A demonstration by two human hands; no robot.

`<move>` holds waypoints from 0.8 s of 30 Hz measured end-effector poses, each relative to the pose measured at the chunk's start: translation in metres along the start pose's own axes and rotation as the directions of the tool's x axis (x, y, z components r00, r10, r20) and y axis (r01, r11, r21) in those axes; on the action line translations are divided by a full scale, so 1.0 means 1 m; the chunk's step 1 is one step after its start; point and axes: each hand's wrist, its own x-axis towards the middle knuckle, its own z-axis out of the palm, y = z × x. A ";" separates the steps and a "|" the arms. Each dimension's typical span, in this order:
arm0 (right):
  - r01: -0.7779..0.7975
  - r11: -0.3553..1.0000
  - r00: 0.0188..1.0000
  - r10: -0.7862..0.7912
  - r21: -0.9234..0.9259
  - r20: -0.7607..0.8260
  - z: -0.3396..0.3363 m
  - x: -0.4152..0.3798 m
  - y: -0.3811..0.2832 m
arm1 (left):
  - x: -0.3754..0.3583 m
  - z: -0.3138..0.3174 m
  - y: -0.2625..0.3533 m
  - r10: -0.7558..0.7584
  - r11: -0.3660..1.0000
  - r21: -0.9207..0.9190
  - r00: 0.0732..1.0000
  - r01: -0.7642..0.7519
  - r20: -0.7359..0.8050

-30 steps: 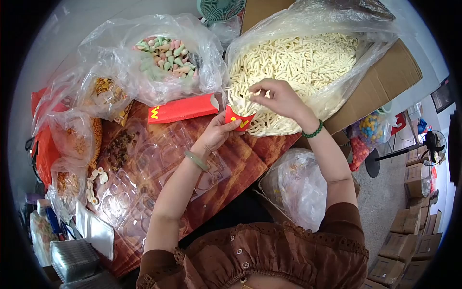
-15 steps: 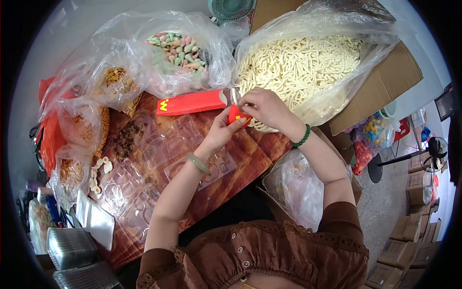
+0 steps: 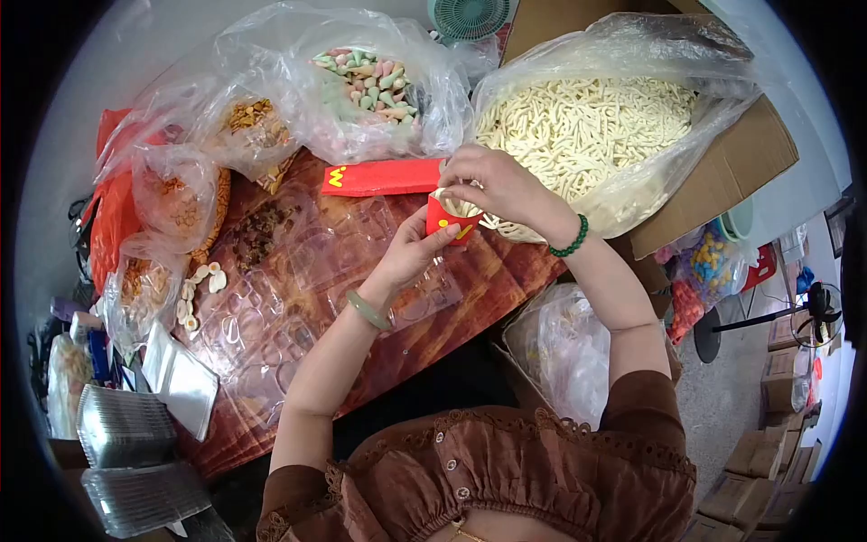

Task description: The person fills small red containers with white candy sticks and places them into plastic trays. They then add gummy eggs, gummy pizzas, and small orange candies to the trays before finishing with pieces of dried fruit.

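My left hand (image 3: 414, 248) is closed round a small red fry carton (image 3: 454, 231) with yellow marks, holding it upright with its mouth up. Pale fry-shaped sticks (image 3: 458, 207) show inside the mouth. Just above the rim, my right hand (image 3: 492, 183) has its fingers bent together over the sticks; the fingers partly hide what they pinch. Behind the carton lies a flat red folded carton (image 3: 384, 178) with a yellow mark, its right end close to my right fingers. To the right is a big clear bag (image 3: 623, 212) of the same pale sticks (image 3: 587, 131), set in a cardboard box (image 3: 722, 181).
A clear bag of pastel cone-shaped sweets (image 3: 384, 86) stands at the back. Bags of orange-brown pieces (image 3: 185, 212) line the left side. Clear plastic trays (image 3: 262, 334) cover part of the table (image 3: 506, 280); stacked clear containers (image 3: 126, 429) stand lower left.
The small carton has turned so its open mouth and sticks show more. My right fingers have shifted over its mouth. The whole view has shifted slightly.
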 end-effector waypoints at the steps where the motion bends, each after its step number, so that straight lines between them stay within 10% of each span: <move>1: 0.009 1.000 1.000 -0.009 0.000 0.004 0.001 0.001 -0.001 | -0.003 0.001 0.002 0.008 1.000 0.000 1.000 -0.008 -0.005; 8: 0.089 0.976 0.992 -0.069 -0.200 0.108 0.018 0.002 -0.035 | -0.033 -0.005 0.015 0.012 0.991 -0.128 0.986 -0.034 -0.167; 13: -0.146 0.957 0.963 0.080 0.250 0.259 0.051 0.035 -0.051 | -0.062 -0.029 0.017 0.147 0.988 0.080 0.943 -0.129 -0.299; 19: -0.129 0.923 0.926 -0.019 0.363 0.378 0.113 0.089 -0.058 | -0.102 -0.066 0.028 0.209 0.978 0.079 0.868 -0.194 -0.451; 22: -0.202 0.864 0.882 -0.045 0.461 0.470 0.162 0.113 -0.037 | -0.123 -0.085 0.044 0.431 0.784 0.620 0.708 0.013 -0.559; 24: -0.184 0.961 0.914 0.090 0.206 0.395 0.197 0.125 -0.019 | -0.133 -0.096 0.054 0.510 0.587 0.801 0.715 0.116 -0.478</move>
